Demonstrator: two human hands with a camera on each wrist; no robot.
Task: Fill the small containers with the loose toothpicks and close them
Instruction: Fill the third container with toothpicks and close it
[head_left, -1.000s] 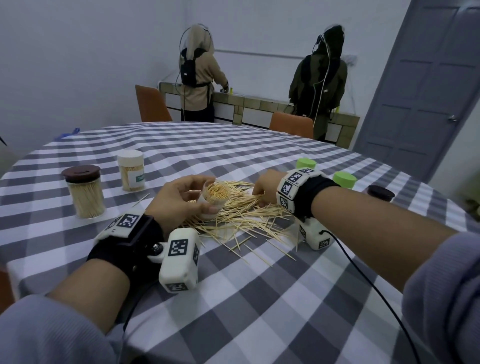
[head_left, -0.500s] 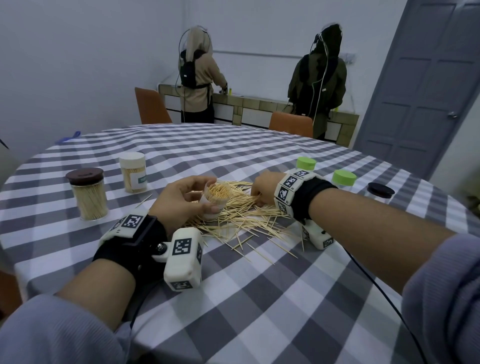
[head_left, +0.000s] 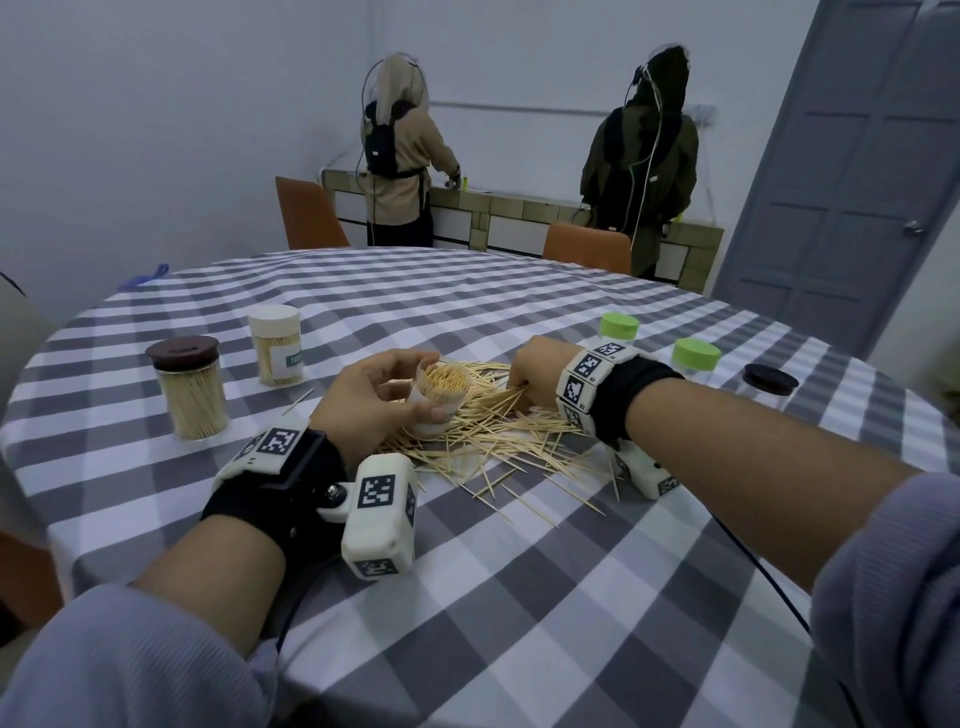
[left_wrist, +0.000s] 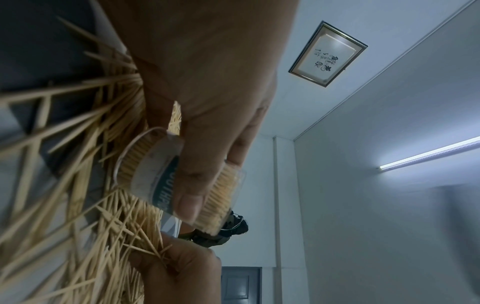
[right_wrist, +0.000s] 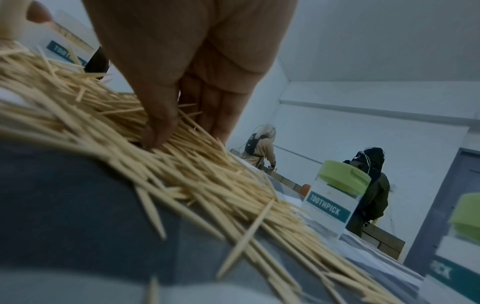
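The left hand (head_left: 374, 400) is curled round an open jar (head_left: 441, 397), thumb and fingers wrapped about its labelled wall, holding it tilted at the near-left edge of the toothpick pile (head_left: 498, 431). The jar looks packed almost to the rim and has no lid on.

The right hand (head_left: 535, 371) is down on the pile at about 1 o'clock from the jar. From the right wrist view its fingers (right_wrist: 158, 127) are bent into the sticks with the thumb closing toward them, so it seems to be pinching up a small bunch; how many it has, I cannot tell.

On progress, I judge the job a bit under halfway. Two jars stand filled and capped at 9 to 10 o'clock on the counter (head_left: 571, 597): a brown-lidded jar (head_left: 189, 387) and a white-lidded jar (head_left: 275, 351). The one in hand needs only a last pinch or two and then its lid, which I cannot pick out. Out at 2 to 3 o'clock stand two green-lidded jars (head_left: 618, 332), the nearer clearly empty in the right wrist view, and a dark-lidded jar (head_left: 769, 382) whose contents I cannot make out. A good heap of toothpicks remains, with strays fanned toward 5 o'clock.
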